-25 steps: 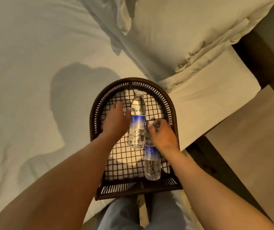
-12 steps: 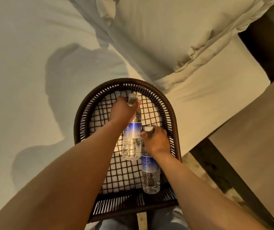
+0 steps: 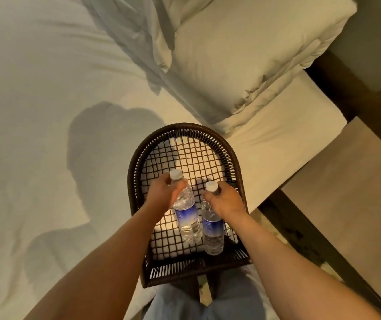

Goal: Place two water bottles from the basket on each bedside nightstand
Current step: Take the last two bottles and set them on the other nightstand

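Observation:
A dark woven basket with an arched back rests on the bed's edge in front of me. Two clear water bottles with blue labels and white caps are raised over its mesh floor. My left hand grips the left bottle just under its cap. My right hand holds the right bottle by its neck. Both bottles hang cap-up, side by side, their bases near the basket's front wall. The wooden nightstand lies to the right.
White bedsheet fills the left, with a pillow at the top. A dark wooden bed frame runs between bed and nightstand. My legs in blue trousers show at the bottom.
Both hands closed on the bottle necks and lifted the two bottles from lying flat in the basket to hanging cap-up, drawn toward me. The view shifted down the bed.

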